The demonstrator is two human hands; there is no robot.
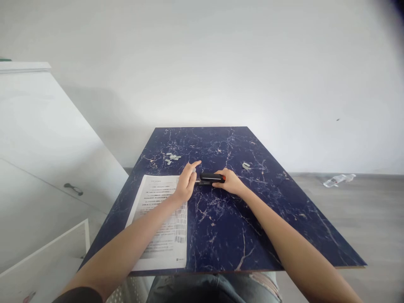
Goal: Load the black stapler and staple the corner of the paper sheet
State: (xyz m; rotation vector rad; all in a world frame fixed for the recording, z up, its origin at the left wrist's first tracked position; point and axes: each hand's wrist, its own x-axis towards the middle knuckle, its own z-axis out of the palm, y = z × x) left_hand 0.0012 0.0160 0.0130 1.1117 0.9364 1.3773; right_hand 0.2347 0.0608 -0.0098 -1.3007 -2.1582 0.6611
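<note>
Right hand (232, 181) grips the stapler (210, 178). Left hand (186, 182), at its nine o'clock: grip unclear. Paper (158, 248), at eight, bears illegible print.

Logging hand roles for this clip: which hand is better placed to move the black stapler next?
Probably the right hand: it grips the black stapler at one end. The left hand is at the opposite end, with a finger extended.

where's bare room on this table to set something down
Bare patches of dark blue marbled tabletop: between the white printed paper sheet and right forearm; right of it; beyond both pale grey strip piles. Crowded: the centre, with left hand, long black stapler, right hand.
</note>
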